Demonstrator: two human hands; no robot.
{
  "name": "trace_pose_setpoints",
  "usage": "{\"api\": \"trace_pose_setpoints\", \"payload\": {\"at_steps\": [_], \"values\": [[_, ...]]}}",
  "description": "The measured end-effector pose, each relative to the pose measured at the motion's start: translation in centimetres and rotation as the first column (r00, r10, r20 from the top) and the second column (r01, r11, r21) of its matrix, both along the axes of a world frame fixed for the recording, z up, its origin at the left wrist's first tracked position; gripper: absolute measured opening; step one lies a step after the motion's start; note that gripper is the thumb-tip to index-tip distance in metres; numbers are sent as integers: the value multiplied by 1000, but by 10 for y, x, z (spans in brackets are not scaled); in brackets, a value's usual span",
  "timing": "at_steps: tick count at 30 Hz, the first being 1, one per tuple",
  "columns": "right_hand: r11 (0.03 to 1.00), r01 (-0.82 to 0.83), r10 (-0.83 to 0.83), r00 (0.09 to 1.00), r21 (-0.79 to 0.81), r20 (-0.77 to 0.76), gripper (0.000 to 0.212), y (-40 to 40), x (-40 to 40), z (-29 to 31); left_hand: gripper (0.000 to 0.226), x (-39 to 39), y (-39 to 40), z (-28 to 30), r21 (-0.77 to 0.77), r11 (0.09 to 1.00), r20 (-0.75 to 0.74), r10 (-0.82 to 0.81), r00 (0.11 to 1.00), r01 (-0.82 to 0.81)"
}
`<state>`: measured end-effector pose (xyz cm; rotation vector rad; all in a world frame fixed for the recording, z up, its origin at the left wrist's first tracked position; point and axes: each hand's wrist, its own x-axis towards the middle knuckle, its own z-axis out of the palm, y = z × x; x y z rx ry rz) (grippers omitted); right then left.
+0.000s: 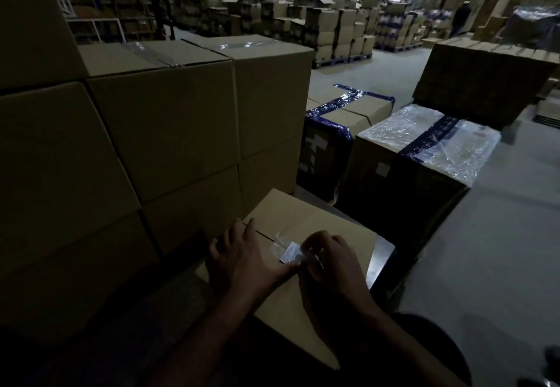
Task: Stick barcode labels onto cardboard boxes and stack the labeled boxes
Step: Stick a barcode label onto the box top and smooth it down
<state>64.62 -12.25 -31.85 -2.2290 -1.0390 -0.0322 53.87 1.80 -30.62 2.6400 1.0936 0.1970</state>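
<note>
Right now 2 hands work on 1 cardboard box (306, 235) low in the head view, its taped top facing up. Left hand (242, 261) lies flat on the box top, fingers spread w/ thumb stretched toward the label; grip open, nothing held. Right hand (328, 261) has fingers curled, pinching 1 small white barcode label (290, 252) at its right edge; label sits on the box top near the centre seam, over clear tape. Can't tell if it's fully stuck down, lighting v. dim.

Left of the box: stacked boxes (163, 120), approx 7 plain brown faces visible, touching each other, 2 tops w/ clear tape. Behind-right on the floor (485, 250): 2 more cartons, 1 blue-taped box (339, 120) and 1 plastic-wrapped box (424, 144), just beside each other. Flat cardboard pile (485, 77) further back right. Far back: many pallets of cartons, too many to count, and 1 person (461, 17) standing well apart.
</note>
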Motion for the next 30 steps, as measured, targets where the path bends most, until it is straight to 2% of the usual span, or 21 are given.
{"api": "trace_pose_setpoints", "payload": {"at_steps": [3,5,7,11,13,16,23,27,30], "values": [[999,-34,36,995,28,-97,23,-4,10,-2,138,-1,1,-1,6,1000,16,1,1000,-1],[993,-51,68,984,106,-163,25,-6,13,-2,137,-1,0,-3,26,1000,27,7,1000,-8],[990,-6,26,990,144,-135,25,-7,11,-5,135,-1,1,-5,26,1000,35,16,999,-17],[998,26,-24,999,60,-28,25,-3,4,-5,135,-1,1,-5,16,1000,30,15,999,-16],[998,11,-6,996,55,-89,24,-5,8,-2,135,-2,1,-4,14,1000,36,17,999,-17],[990,-7,32,984,144,-173,24,-9,19,-1,131,-1,0,-4,17,1000,37,19,999,-19],[997,42,-33,990,63,-140,25,-9,11,-4,132,-1,1,-4,12,1000,39,20,999,-20],[983,38,8,969,181,-248,24,-13,14,-2,132,0,3,-7,7,1000,50,19,999,-20],[989,118,-102,983,94,-155,27,-17,2,-6,136,-2,3,-9,14,1000,68,24,997,-25]]}}
